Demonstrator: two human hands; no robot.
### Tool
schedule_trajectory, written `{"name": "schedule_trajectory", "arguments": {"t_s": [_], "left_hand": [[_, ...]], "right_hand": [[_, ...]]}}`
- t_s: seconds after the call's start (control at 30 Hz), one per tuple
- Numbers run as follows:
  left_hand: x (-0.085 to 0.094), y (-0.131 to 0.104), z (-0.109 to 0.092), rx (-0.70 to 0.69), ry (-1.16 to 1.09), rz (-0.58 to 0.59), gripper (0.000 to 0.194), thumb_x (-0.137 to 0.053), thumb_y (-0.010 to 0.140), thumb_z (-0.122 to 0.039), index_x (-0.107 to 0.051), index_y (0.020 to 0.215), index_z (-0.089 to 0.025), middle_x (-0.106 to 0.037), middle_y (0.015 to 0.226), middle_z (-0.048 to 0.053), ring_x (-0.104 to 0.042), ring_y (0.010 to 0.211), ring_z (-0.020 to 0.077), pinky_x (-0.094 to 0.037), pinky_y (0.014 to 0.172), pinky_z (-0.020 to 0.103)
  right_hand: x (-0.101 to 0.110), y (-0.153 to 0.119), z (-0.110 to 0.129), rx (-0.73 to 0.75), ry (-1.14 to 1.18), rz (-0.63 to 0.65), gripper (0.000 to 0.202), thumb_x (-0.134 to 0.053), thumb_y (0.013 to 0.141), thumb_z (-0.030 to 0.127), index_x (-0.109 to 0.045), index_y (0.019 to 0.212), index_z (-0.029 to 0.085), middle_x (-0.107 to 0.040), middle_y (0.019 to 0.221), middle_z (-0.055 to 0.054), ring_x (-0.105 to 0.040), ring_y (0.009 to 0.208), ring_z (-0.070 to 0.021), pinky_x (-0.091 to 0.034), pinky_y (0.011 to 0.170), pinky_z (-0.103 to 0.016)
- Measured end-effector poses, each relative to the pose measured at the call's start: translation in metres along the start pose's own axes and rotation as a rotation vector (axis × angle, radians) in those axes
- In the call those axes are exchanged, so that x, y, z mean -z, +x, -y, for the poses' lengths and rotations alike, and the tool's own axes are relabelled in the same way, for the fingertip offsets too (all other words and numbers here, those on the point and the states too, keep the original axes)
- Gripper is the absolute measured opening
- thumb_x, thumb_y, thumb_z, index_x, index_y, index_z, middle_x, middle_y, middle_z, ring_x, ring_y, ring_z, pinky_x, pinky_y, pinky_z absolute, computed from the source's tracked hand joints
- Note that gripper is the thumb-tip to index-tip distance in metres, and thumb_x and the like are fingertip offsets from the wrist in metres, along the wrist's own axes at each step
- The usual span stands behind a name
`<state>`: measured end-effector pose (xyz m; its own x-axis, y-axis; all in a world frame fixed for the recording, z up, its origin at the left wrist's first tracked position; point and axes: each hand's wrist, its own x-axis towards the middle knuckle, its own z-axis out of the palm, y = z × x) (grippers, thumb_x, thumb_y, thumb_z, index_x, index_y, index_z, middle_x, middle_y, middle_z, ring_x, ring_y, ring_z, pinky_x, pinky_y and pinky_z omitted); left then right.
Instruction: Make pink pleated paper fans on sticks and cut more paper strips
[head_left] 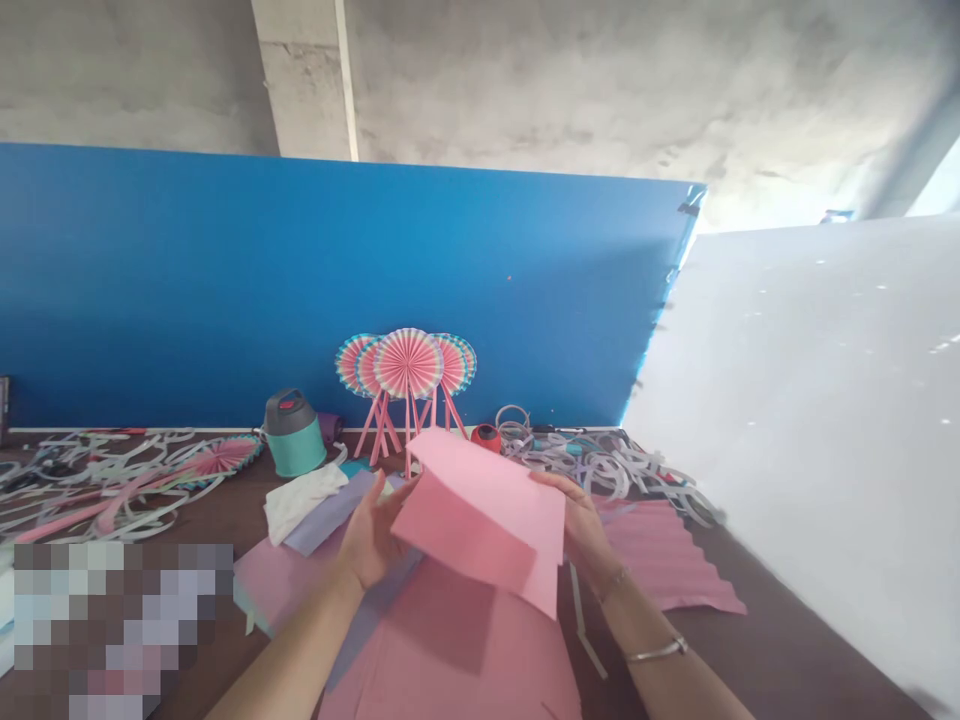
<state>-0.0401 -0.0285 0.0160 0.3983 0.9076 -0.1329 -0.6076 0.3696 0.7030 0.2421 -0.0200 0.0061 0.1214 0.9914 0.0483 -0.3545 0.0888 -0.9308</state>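
Note:
Two overlapping pink paper sheets [487, 490], or one sheet folded over, are held up between my hands, tilted above the table. My left hand [377, 535] grips the left edge, with the thumb up and the other fingers partly behind the paper. On the right edge, my right hand [579, 515] is closed with its fingertips over the top and the rest partly hidden. Directly below lies a larger stack of pink paper [450, 650], shaded by the held paper. A pleated pink sheet [667, 555] rests on the table beside my right hand.
Several round pleated paper fans [409, 362] on pink sticks stand against the blue partition [225, 260]. A teal container with a grey lid [295, 440] is left of them. Paper strips [615, 465] lie tangled on both sides. A white panel [817, 400] bounds the right.

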Motion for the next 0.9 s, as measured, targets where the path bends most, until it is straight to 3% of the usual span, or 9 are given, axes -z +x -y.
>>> {"name": "schedule_trajectory", "arguments": {"t_s": [0.07, 0.13, 0.23, 0.33, 0.47, 0.57, 0.63, 0.77, 0.9], "left_hand": [[-0.004, 0.001, 0.003, -0.013, -0.122, 0.078, 0.067, -0.041, 0.083, -0.065, -0.057, 0.119, -0.011, -0.066, 0.112, 0.014, -0.060, 0.105, 0.0256, -0.045, 0.091, 0.037], [-0.008, 0.002, 0.007, -0.034, -0.202, 0.161, 0.071, -0.037, 0.081, -0.069, -0.053, 0.124, -0.014, -0.062, 0.120, 0.013, -0.056, 0.112, 0.0260, -0.043, 0.095, 0.040], [-0.013, 0.003, 0.017, -0.081, -0.163, 0.184, 0.065, -0.049, 0.079, -0.065, -0.048, 0.129, -0.023, -0.064, 0.117, 0.010, -0.059, 0.106, 0.0269, -0.045, 0.089, 0.042], [-0.017, 0.003, 0.024, -0.120, -0.084, 0.089, 0.056, -0.063, 0.077, -0.050, -0.052, 0.125, -0.022, -0.067, 0.111, 0.010, -0.062, 0.100, 0.0275, -0.047, 0.085, 0.040], [-0.019, 0.004, 0.024, -0.154, 0.005, -0.174, 0.048, -0.070, 0.075, -0.031, -0.057, 0.118, -0.016, -0.068, 0.110, 0.011, -0.063, 0.100, 0.0287, -0.048, 0.083, 0.038], [-0.017, 0.007, 0.021, -0.235, 0.097, -0.292, 0.049, -0.074, 0.068, -0.023, -0.060, 0.114, -0.015, -0.071, 0.103, 0.011, -0.065, 0.094, 0.0279, -0.050, 0.078, 0.035], [-0.014, 0.008, 0.018, -0.270, 0.152, -0.299, 0.047, -0.076, 0.066, -0.026, -0.063, 0.109, -0.014, -0.072, 0.098, 0.010, -0.066, 0.090, 0.0273, -0.051, 0.075, 0.033], [-0.014, 0.005, 0.018, -0.239, 0.209, -0.235, 0.044, -0.077, 0.065, -0.033, -0.066, 0.102, -0.012, -0.072, 0.096, 0.012, -0.068, 0.083, 0.0266, -0.051, 0.074, 0.035], [-0.022, 0.002, 0.025, -0.131, 0.305, -0.129, 0.041, -0.079, 0.063, -0.032, -0.067, 0.097, -0.013, -0.073, 0.093, 0.013, -0.068, 0.078, 0.0272, -0.051, 0.073, 0.038]], "right_hand": [[0.000, 0.002, -0.002, 0.064, 0.014, -0.092, 0.026, -0.079, 0.055, 0.031, -0.075, 0.079, 0.023, -0.071, 0.075, -0.002, -0.062, 0.063, -0.0162, -0.046, 0.058, -0.027], [0.000, 0.004, -0.005, 0.132, -0.028, -0.104, 0.023, -0.076, 0.059, 0.034, -0.075, 0.081, 0.025, -0.071, 0.085, -0.003, -0.063, 0.072, -0.0181, -0.048, 0.063, -0.029], [-0.001, 0.004, -0.010, 0.293, -0.234, 0.052, 0.021, -0.067, 0.070, 0.034, -0.075, 0.088, 0.026, -0.068, 0.098, -0.004, -0.061, 0.088, -0.0209, -0.048, 0.075, -0.033], [-0.006, -0.001, -0.015, 0.467, -0.496, 0.227, 0.028, -0.054, 0.076, 0.021, -0.074, 0.095, 0.028, -0.063, 0.101, -0.006, -0.057, 0.096, -0.0214, -0.045, 0.084, -0.035], [-0.017, -0.011, -0.016, 0.567, -0.693, 0.361, 0.046, -0.043, 0.070, 0.008, -0.072, 0.101, 0.028, -0.059, 0.102, -0.007, -0.055, 0.100, -0.0214, -0.042, 0.089, -0.036], [-0.020, -0.015, -0.013, 0.498, -0.659, 0.406, 0.044, -0.048, 0.068, 0.010, -0.071, 0.101, 0.026, -0.059, 0.105, -0.007, -0.054, 0.101, -0.0228, -0.041, 0.089, -0.037], [-0.020, -0.015, -0.010, 0.356, -0.506, 0.468, 0.044, -0.054, 0.069, 0.017, -0.065, 0.110, 0.026, -0.060, 0.110, -0.007, -0.056, 0.100, -0.0245, -0.043, 0.086, -0.038], [-0.018, -0.014, -0.006, 0.024, -0.178, 0.442, 0.050, -0.052, 0.081, 0.045, -0.051, 0.126, 0.024, -0.066, 0.106, -0.011, -0.061, 0.097, -0.0260, -0.044, 0.081, -0.040], [-0.024, -0.020, -0.008, -0.137, -0.189, 0.442, 0.048, -0.051, 0.082, 0.057, -0.064, 0.111, 0.021, -0.070, 0.092, -0.008, -0.063, 0.086, -0.0236, -0.046, 0.076, -0.037]]}}
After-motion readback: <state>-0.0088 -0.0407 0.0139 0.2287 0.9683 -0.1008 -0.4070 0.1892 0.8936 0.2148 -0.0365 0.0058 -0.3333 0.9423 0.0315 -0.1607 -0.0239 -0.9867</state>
